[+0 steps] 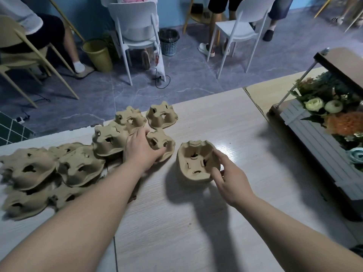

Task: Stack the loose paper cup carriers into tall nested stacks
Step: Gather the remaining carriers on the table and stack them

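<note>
— Where are the carriers found?

— Loose ones are spread over the left half of the table [176,222], most lying upside down. Four are clustered near the middle, and one of these [161,143] is covered by the left hand [140,149].

— How is that hand set?

— Its fingers are curled over the carrier's top, with the thumb hooked at the near edge, so the carrier is gripped from above.

— And the right hand [231,181]?

— A nested stack [196,163] is held by it, tilted with the open cups turned toward the camera. The stack's right rim is pinched between thumb and fingers; its lower edge is rested on the table.

— What else is seen?

— A planter [322,138] of flowers is placed at the right edge. Chairs [137,26] and seated people are seen beyond the table.
</note>
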Tool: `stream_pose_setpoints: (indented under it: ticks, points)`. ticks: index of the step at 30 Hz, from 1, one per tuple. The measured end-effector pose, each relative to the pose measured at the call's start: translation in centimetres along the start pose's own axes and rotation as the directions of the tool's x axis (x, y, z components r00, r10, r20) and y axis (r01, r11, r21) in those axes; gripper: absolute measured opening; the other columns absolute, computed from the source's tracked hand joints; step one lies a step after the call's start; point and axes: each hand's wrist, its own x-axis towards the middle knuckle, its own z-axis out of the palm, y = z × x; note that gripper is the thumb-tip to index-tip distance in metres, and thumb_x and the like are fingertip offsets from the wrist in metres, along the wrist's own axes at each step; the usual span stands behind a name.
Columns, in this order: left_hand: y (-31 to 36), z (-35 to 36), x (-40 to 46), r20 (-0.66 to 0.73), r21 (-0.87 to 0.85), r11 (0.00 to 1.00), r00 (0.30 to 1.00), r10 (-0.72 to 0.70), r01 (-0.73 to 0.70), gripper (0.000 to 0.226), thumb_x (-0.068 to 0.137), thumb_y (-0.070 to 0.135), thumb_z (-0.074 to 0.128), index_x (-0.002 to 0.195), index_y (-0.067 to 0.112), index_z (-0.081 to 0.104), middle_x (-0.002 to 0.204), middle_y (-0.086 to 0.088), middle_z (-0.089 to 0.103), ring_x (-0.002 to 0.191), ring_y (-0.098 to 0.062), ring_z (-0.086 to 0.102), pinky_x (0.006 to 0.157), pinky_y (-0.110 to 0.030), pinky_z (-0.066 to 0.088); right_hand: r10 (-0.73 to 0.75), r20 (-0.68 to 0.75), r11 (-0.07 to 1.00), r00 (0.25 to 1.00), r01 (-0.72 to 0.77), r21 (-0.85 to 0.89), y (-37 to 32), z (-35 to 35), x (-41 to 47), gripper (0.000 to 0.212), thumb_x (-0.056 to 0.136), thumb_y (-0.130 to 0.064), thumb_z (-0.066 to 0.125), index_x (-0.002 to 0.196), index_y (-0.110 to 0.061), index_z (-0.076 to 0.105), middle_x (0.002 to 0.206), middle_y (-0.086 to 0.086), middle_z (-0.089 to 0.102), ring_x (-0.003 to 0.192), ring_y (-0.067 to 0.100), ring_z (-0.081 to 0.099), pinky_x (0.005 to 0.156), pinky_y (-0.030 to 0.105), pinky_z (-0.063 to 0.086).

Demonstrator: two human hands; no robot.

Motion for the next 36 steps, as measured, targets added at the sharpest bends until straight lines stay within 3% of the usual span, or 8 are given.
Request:
stream_pose_setpoints:
  ticks: [5,9,13,18,22,26,32,36]
  points:
    - [0.0,-1.7,-1.7,-0.075,-0.141,0.982,0.988,-0.139,0.127,0.073,0.069,0.054,0.079,0.128,0.021,0.051,0.122,0.000,0.061,0.114,-0.023,0.057,0.089,-0.033,0.046,-0.029,0.024,0.999,0.999,0.029,-0.013,0.4,-0.2,0.3,0.055,0.091,-0.024,0.045,0.141,-0.041,0.033,0.115,-0.010,0.059,0.087,0.015,0.061,0.081,0.035,0.048]
    - [0.3,-3.2,-3.3,-0.119,-0.458,0.863,0.947,-0.298,0.214,0.061,0.077,0.043,0.079,0.125,0.016,0.054,0.105,0.005,0.057,0.097,-0.015,0.056,0.081,-0.024,0.037,-0.053,0.041,0.998,0.998,0.054,-0.022,0.6,-0.3,0.5,0.055,0.091,-0.025,0.046,0.141,-0.042,0.032,0.115,-0.009,0.058,0.086,0.015,0.061,0.080,0.034,0.047]
    - [1.5,-3.4,-5.2,-0.098,-0.595,0.788,0.959,-0.265,0.156,0.049,0.080,0.031,0.079,0.120,0.017,0.054,0.095,0.005,0.057,0.088,-0.013,0.055,0.077,-0.020,0.039,-0.074,0.054,0.997,0.996,0.076,-0.031,0.7,-0.5,0.7,0.055,0.092,-0.027,0.047,0.142,-0.042,0.031,0.114,-0.008,0.059,0.086,0.016,0.060,0.079,0.032,0.045]
    - [4.6,-3.3,-7.5,0.073,-0.875,0.444,0.959,-0.274,0.193,0.038,0.088,0.027,0.070,0.119,0.017,0.051,0.103,-0.003,0.063,0.085,-0.012,0.061,0.074,-0.034,0.052,-0.086,0.068,0.996,0.994,0.088,-0.030,0.9,-0.6,0.7,0.053,0.092,-0.031,0.047,0.142,-0.041,0.031,0.119,-0.008,0.058,0.090,0.018,0.060,0.079,0.031,0.044]
    - [7.4,-1.9,-8.9,0.262,-0.902,0.294,0.943,-0.206,0.315,0.024,0.096,0.018,0.058,0.119,0.012,0.052,0.096,-0.006,0.066,0.083,-0.016,0.063,0.068,-0.030,0.052,-0.087,0.087,0.995,0.992,0.091,-0.042,1.1,-0.8,0.8,0.054,0.092,-0.033,0.048,0.142,-0.041,0.029,0.119,-0.006,0.058,0.088,0.018,0.059,0.077,0.030,0.042]
    - [8.5,-0.8,-9.2,0.335,-0.842,0.354,0.909,-0.249,0.407,0.013,0.095,0.014,0.059,0.107,0.013,0.057,0.096,-0.010,0.063,0.079,-0.016,0.060,0.055,-0.026,0.051,-0.108,0.098,0.993,0.989,0.112,-0.044,1.2,-1.0,0.9,0.056,0.093,-0.032,0.049,0.144,-0.042,0.027,0.124,-0.007,0.056,0.094,0.019,0.060,0.075,0.027,0.037]
    - [7.5,-1.5,-8.8,0.273,-0.769,0.515,0.923,-0.272,0.379,0.018,0.096,0.014,0.055,0.083,0.020,0.065,0.080,-0.001,0.063,0.075,-0.017,0.054,0.072,-0.034,0.049,-0.127,0.107,0.990,0.986,0.133,-0.050,1.0,-1.2,0.9,0.057,0.093,-0.032,0.049,0.144,-0.041,0.027,0.125,-0.007,0.056,0.087,0.014,0.056,0.076,0.026,0.036]
    - [7.8,-1.5,-8.8,0.306,-0.791,0.467,0.916,-0.260,0.396,0.025,0.098,0.009,0.051,0.077,0.015,0.064,0.063,0.002,0.063,0.070,-0.019,0.056,0.074,-0.037,0.050,-0.133,0.110,0.990,0.985,0.138,-0.040,1.2,-1.3,0.9,0.055,0.093,-0.033,0.050,0.144,-0.039,0.028,0.127,-0.008,0.055,0.096,0.017,0.059,0.078,0.026,0.037]
